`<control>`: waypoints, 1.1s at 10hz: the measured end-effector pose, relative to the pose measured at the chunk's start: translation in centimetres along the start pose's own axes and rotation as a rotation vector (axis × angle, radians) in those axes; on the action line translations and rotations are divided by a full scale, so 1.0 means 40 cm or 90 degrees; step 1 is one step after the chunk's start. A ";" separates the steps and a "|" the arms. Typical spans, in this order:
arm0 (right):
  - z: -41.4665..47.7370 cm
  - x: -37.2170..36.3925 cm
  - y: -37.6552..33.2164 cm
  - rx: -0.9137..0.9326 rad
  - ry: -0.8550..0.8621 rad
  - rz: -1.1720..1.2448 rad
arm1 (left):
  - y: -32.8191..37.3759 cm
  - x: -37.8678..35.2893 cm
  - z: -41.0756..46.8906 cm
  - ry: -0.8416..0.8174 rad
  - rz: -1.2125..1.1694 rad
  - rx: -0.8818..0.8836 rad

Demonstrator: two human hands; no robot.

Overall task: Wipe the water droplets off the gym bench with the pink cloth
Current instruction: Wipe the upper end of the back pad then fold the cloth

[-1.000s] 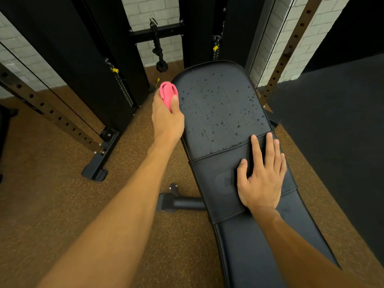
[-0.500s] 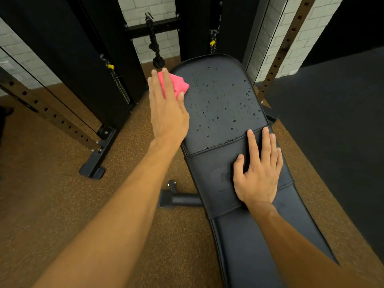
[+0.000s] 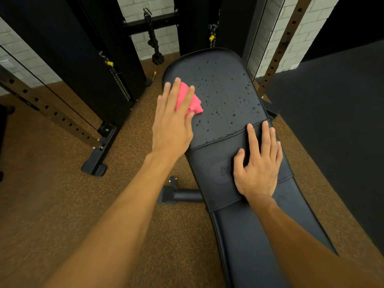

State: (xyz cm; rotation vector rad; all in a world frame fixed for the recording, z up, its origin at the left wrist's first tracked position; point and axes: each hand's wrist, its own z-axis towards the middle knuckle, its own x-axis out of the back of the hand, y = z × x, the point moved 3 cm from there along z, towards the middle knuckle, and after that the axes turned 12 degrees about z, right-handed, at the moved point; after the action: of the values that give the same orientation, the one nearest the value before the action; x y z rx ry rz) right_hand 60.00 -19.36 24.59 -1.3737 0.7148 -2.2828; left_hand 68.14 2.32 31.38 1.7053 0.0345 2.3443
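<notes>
A black padded gym bench (image 3: 226, 179) runs from the bottom right up to the middle of the view. Water droplets (image 3: 226, 100) speckle its far pad. My left hand (image 3: 172, 123) lies flat with straight fingers on the pink cloth (image 3: 192, 101), pressing it onto the left side of the wet pad. The cloth's crumpled right part sticks out past my fingers; the remainder is hidden under the hand. My right hand (image 3: 258, 165) rests flat, fingers spread, on the bench's middle strap section, just below the seam.
A black rack with perforated uprights (image 3: 49, 109) stands to the left, its foot (image 3: 94, 165) on the brown speckled floor. A black rope attachment (image 3: 154, 44) hangs behind the bench. A bench leg bar (image 3: 182, 195) sticks out left. Dark mat (image 3: 336, 113) lies on the right.
My left hand went from gripping the bunched cloth beside the bench's left edge to pressing it flat on the pad, then slid toward me along the left side. The right hand stayed put.
</notes>
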 end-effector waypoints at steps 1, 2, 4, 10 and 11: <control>0.001 0.001 -0.002 0.000 0.002 -0.004 | -0.022 -0.004 -0.080 -0.020 -0.024 -0.097; 0.001 0.001 -0.003 -0.001 0.004 -0.005 | -0.054 0.006 -0.108 -0.031 -0.058 -0.095; 0.000 0.000 -0.003 -0.001 0.008 -0.006 | 0.031 0.004 -0.093 -0.014 -0.050 -0.124; 0.000 0.001 -0.001 -0.004 0.010 0.003 | 0.039 -0.002 -0.155 -0.003 -0.026 -0.125; 0.002 0.000 -0.001 -0.005 0.016 0.012 | 0.013 -0.004 -0.167 0.021 -0.065 -0.103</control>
State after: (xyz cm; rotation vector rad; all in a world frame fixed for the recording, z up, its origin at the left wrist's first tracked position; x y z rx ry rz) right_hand 60.07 -19.34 24.65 -1.3392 0.7412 -2.2885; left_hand 61.80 2.58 29.19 1.5514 -0.0588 2.2351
